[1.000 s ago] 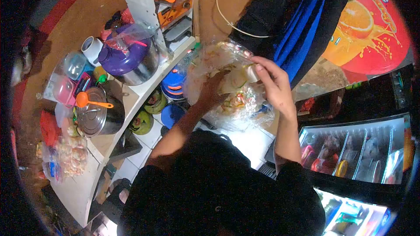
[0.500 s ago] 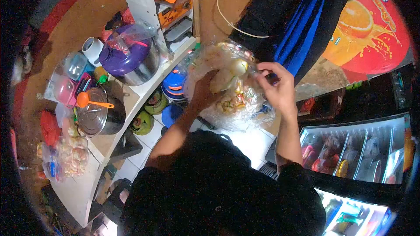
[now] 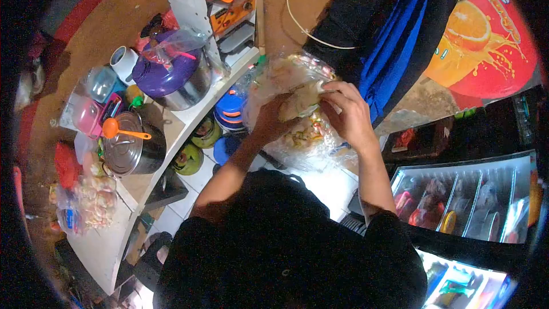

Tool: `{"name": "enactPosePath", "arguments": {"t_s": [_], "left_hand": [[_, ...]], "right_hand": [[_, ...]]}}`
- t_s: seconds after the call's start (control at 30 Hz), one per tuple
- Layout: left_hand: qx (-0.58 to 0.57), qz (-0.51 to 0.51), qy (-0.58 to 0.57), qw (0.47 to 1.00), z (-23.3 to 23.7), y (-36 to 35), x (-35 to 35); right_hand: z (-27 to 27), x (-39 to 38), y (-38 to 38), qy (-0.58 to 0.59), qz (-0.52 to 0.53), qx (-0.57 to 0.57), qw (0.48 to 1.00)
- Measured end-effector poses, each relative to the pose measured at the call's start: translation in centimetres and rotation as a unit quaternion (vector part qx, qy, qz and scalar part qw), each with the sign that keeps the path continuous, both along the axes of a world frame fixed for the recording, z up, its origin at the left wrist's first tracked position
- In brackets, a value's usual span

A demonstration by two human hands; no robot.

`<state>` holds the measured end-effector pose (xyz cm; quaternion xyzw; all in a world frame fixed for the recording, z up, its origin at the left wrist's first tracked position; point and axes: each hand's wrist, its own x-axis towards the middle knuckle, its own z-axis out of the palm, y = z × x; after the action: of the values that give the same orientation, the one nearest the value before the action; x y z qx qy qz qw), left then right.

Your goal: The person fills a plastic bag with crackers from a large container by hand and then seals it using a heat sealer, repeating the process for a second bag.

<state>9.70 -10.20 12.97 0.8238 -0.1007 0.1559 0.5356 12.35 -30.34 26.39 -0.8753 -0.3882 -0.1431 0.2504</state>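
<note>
My left hand (image 3: 273, 119) is closed round a small clear plastic bag (image 3: 301, 102) with something pale inside; the contents are too blurred to name. The curled fingers of my right hand (image 3: 350, 111) meet the same bag at its right end. Some of the fingertips are hidden behind the plastic. Beneath both hands lies a big crinkled clear plastic bag (image 3: 303, 151), in which several small yellow, red and green pieces or packets show.
On the left counter stand a steel pot with a purple lid (image 3: 163, 68), a lidded pot (image 3: 123, 149) with an orange spoon (image 3: 128, 130) and a bag of pale pieces (image 3: 94, 203). Green gas cylinders (image 3: 187, 159) sit below. A lit display cooler (image 3: 457, 194) is at right.
My right hand has moved left and down, closer to my left hand. It now covers the white, rounded part of the small bag that showed before.
</note>
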Motion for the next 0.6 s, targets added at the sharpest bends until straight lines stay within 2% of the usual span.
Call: {"name": "enactPosePath", "arguments": {"t_s": [0.17,0.37,0.43,0.6], "left_hand": [[-0.028,0.005,0.008,1.000,-0.5,0.1,0.2],[-0.055,-0.039,-0.007,0.998,-0.3,-0.2,0.5],[-0.058,-0.029,-0.006,0.998,-0.2,-0.4,0.4],[-0.042,-0.028,-0.011,0.999,0.3,-0.5,0.4]], "right_hand": [[1.7,-0.8,0.9,-0.012,-0.002,0.032,0.999],[1.5,-0.6,0.7,0.022,0.061,-0.001,0.998],[1.6,-0.6,0.6,0.010,0.015,0.009,1.000],[0.0,-0.4,0.6,-0.010,-0.003,0.007,1.000]]}}
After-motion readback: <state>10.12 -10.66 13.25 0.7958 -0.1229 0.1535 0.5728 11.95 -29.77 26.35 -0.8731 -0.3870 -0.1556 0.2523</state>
